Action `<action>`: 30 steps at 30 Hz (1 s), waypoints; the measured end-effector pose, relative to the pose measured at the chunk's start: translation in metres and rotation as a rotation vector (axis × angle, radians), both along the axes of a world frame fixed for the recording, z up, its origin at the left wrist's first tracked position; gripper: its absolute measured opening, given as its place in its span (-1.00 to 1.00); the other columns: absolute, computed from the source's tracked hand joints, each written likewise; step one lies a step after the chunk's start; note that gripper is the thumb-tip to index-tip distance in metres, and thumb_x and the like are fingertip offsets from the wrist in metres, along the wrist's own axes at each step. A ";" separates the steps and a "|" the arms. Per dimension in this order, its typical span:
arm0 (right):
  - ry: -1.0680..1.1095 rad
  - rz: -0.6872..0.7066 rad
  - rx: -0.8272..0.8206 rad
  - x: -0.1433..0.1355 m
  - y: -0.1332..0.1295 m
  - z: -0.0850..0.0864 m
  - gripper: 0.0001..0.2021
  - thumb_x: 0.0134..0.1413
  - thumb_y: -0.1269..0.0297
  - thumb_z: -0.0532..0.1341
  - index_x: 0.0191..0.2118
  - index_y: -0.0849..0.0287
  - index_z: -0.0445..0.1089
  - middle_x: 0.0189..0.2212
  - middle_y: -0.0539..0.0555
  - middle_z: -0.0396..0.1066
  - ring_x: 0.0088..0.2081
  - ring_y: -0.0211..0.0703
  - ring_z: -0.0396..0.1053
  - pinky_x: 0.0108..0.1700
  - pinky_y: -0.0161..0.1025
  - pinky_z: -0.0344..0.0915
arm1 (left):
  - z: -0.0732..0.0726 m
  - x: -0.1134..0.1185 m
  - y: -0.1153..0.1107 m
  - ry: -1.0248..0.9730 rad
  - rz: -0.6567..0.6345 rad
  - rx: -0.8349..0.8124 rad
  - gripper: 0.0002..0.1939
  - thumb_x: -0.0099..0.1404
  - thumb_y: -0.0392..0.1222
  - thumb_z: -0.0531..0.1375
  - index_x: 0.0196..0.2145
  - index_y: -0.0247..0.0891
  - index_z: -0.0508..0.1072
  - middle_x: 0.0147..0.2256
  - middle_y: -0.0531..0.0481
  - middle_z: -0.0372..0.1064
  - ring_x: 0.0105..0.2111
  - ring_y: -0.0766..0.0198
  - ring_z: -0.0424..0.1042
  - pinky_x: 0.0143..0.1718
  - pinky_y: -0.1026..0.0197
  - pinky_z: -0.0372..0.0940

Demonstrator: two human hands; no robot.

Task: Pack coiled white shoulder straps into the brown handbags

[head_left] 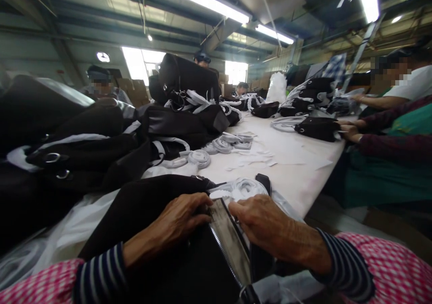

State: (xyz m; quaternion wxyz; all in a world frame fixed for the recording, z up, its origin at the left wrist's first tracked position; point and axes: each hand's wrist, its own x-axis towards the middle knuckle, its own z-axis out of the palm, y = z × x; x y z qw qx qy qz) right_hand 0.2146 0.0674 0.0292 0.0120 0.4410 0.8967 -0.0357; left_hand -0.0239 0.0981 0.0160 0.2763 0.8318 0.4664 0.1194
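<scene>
A black bag [162,259] lies in front of me, its zipper undone and a tan lining [227,232] showing in the long opening. My left hand [182,216] is closed on the bag's left edge near the top end of the zipper, thumb and fingers pinching it. On the opposite edge, my right hand [261,223] is curled with its fingers gripping the bag's rim. Just beyond both hands sits a coil of wrapped white strap [245,188], beside a black tab [263,183].
Black bags [114,151] are piled at the left. More wrapped coils [199,158] and paper scraps lie on the white table [286,173]. At the right, a person's hands [351,132] hold another black bag [317,128]. Other people stand farther back.
</scene>
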 end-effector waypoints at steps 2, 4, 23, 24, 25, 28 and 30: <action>0.007 -0.033 -0.008 0.002 -0.001 0.006 -0.79 0.17 0.52 0.07 -0.13 0.21 0.37 -0.34 0.15 0.53 -0.31 -0.06 0.48 -0.34 -0.16 0.00 | 0.002 0.004 0.006 0.028 -0.048 -0.004 -0.77 0.36 -0.13 0.28 -0.03 -0.10 0.52 -0.08 0.04 0.48 -0.04 0.11 0.44 -0.03 0.15 0.24; 0.032 -0.057 -0.009 0.003 -0.002 0.009 -0.81 0.16 0.50 0.08 -0.15 0.20 0.36 -0.35 0.14 0.52 -0.30 -0.06 0.48 -0.32 -0.16 0.01 | -0.001 0.010 0.012 0.060 -0.139 0.023 -0.83 0.36 -0.09 0.29 -0.09 -0.08 0.54 -0.12 0.07 0.48 -0.10 0.14 0.46 -0.12 0.20 0.24; 0.036 -0.021 0.063 -0.011 -0.001 -0.013 -0.83 0.17 0.48 0.12 -0.12 0.21 0.31 -0.28 0.14 0.53 -0.29 -0.02 0.50 -0.35 -0.14 0.01 | -0.018 0.008 0.004 -0.168 0.139 -0.074 -0.67 0.40 0.05 0.10 -0.30 -0.26 0.46 -0.36 0.03 0.41 -0.34 0.18 0.39 -0.33 0.20 0.19; 0.029 -0.021 0.067 -0.011 -0.001 -0.014 -0.83 0.18 0.48 0.12 -0.11 0.21 0.31 -0.27 0.15 0.53 -0.28 -0.01 0.50 -0.34 -0.14 0.01 | -0.017 0.007 0.005 -0.168 0.121 -0.063 -0.68 0.40 0.04 0.11 -0.27 -0.27 0.48 -0.34 0.02 0.43 -0.31 0.17 0.40 -0.30 0.19 0.20; 0.026 -0.019 0.071 -0.011 -0.001 -0.014 -0.83 0.18 0.47 0.12 -0.11 0.21 0.32 -0.27 0.15 0.53 -0.28 0.00 0.50 -0.34 -0.13 0.01 | -0.017 0.008 0.005 -0.160 0.098 -0.049 -0.69 0.40 0.03 0.12 -0.24 -0.27 0.48 -0.31 0.01 0.44 -0.29 0.16 0.41 -0.27 0.18 0.21; 0.022 -0.036 0.066 -0.008 -0.002 -0.009 -0.83 0.19 0.46 0.12 -0.11 0.20 0.33 -0.30 0.13 0.53 -0.28 -0.02 0.49 -0.35 -0.14 -0.01 | -0.015 0.011 0.010 -0.087 0.020 -0.019 -0.75 0.37 -0.01 0.17 -0.20 -0.23 0.51 -0.27 0.02 0.45 -0.26 0.16 0.41 -0.24 0.19 0.20; 0.010 -0.057 0.038 -0.005 -0.004 -0.001 -0.86 0.21 0.45 0.12 -0.13 0.20 0.34 -0.30 0.13 0.52 -0.29 -0.04 0.48 -0.35 -0.14 -0.03 | -0.014 0.015 0.014 0.006 -0.019 -0.022 -0.78 0.33 -0.02 0.22 -0.19 -0.18 0.52 -0.27 0.03 0.44 -0.25 0.15 0.42 -0.26 0.19 0.18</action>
